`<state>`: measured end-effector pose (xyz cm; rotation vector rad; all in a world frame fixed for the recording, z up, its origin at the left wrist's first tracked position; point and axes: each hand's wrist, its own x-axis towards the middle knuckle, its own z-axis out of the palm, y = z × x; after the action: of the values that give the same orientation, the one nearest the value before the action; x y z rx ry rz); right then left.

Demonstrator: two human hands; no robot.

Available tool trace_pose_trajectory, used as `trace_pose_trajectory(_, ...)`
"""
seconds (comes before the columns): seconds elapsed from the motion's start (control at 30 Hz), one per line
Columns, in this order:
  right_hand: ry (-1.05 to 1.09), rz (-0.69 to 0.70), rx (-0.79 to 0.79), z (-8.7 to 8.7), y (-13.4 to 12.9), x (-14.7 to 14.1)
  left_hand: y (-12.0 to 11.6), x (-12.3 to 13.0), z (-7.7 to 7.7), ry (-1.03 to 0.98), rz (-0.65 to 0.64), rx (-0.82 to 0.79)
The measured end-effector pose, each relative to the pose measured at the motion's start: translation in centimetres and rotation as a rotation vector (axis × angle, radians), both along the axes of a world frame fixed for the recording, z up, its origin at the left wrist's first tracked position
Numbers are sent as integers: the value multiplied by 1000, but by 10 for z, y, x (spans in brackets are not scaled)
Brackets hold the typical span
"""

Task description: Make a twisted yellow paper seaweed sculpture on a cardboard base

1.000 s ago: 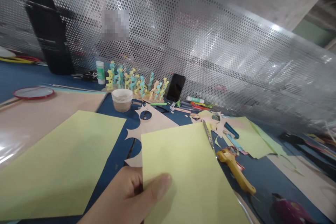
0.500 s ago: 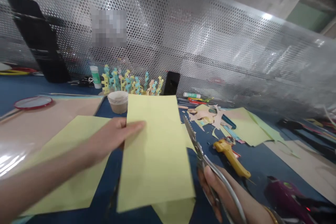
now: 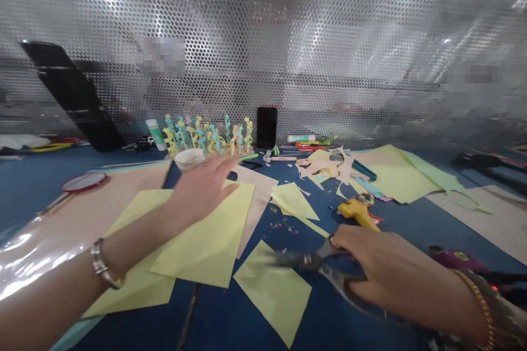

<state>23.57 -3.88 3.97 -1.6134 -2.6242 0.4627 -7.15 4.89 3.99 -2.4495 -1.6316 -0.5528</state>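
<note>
head view: right hand point(image 3: 382, 269) curls shut around steel scissors point(image 3: 325, 263); left hand point(image 3: 201, 189) spreads open, holding nothing, over a yellow-green paper sheet point(image 3: 201, 241), light and limp, best lifted by its edge; a triangular offcut point(image 3: 274, 285) lies just right of that sheet.

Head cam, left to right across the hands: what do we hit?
Metal bracelet → left hand → yellow paper piece → scissors → right hand

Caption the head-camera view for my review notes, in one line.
Right hand grips scissors while left hand hovers over cut yellow-green paper on a blue table.
</note>
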Motion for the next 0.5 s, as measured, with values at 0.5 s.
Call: trace_pose_trajectory(0.5,245,-30,245,27,44,-1,27,54,36,-301,-392,-221)
